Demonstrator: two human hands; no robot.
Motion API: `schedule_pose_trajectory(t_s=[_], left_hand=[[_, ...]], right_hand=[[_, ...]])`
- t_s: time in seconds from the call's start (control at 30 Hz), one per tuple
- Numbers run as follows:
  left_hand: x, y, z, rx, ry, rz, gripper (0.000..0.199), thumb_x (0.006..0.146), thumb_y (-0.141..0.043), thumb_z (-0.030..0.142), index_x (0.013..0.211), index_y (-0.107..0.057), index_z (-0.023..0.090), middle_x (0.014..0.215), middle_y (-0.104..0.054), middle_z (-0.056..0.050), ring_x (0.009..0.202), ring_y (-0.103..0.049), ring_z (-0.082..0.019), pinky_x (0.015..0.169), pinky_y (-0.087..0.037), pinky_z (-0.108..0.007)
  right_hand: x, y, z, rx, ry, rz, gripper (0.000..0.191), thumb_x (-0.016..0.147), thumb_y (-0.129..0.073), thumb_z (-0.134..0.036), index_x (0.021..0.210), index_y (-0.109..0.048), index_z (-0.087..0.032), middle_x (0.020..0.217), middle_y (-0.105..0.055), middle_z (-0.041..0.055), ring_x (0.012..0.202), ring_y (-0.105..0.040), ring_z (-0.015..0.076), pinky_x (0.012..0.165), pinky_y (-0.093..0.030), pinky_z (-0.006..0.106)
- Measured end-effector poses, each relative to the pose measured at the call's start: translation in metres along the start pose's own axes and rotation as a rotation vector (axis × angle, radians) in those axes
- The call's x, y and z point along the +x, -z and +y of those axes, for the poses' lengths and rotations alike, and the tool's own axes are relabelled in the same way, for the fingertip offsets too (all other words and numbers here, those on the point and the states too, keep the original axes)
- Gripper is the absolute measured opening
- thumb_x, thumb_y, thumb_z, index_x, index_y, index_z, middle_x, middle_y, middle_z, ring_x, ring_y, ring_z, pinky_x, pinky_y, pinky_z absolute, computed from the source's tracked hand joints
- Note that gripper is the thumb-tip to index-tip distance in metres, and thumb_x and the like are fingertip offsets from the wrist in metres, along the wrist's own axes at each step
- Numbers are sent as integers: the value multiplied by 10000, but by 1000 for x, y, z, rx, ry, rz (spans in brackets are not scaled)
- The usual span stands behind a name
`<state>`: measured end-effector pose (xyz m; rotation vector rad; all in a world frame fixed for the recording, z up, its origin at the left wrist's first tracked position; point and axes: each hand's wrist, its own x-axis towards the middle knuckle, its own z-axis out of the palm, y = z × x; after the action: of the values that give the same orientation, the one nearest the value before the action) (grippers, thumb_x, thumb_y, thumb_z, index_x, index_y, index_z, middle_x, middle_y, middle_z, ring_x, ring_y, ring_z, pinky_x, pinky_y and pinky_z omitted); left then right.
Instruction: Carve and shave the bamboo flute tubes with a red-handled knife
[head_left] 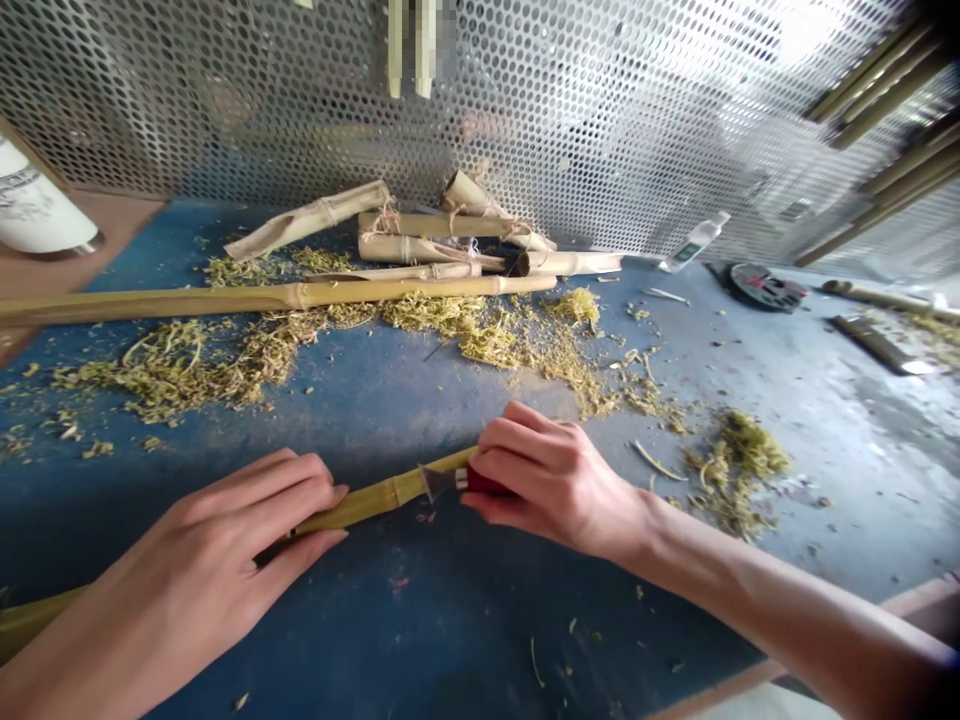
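Note:
A yellow-green bamboo pole (369, 503) runs from the lower left up toward the middle, over the blue table. My left hand (240, 530) is closed round it, thumb below and fingers above. In my right hand (536, 475) is a scraping tool (439, 482) with a dark red handle and a flared metal blade. The blade rests against the bamboo just right of a node. The pole's far end is hidden behind my right hand.
Across the blue table (375, 390) lie a long bamboo pole (247, 300), cut bamboo pieces (435, 225) and shavings (487, 340). A perforated metal screen (300, 90) stands behind. At right are a small bottle (696, 242) and a round dark object (765, 288).

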<state>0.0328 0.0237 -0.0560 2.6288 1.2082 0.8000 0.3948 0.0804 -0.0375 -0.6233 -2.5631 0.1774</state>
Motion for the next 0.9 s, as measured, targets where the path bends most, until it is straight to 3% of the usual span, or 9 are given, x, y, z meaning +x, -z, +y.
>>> schedule_pose_trajectory(t_s=[0.4, 0.9], left_hand=[[6, 3, 4, -6, -17, 2, 294, 1240, -514, 374, 1036, -716, 309, 990, -882, 34, 954, -878, -231, 705, -601, -384], [9, 6, 5, 3, -5, -25, 334, 1212, -507, 337, 963, -727, 301, 946, -873, 24, 912, -870, -236, 663, -604, -367]], right_hand=[[4, 3, -4, -28, -36, -22, 179, 1168, -714, -268, 996, -702, -222, 942, -720, 54, 839, -611, 216, 623, -526, 357], [1, 8, -10, -79, -60, -24, 182, 1140, -735, -230, 971, -677, -265, 918, -739, 61, 801, -653, 233, 603, -542, 377]])
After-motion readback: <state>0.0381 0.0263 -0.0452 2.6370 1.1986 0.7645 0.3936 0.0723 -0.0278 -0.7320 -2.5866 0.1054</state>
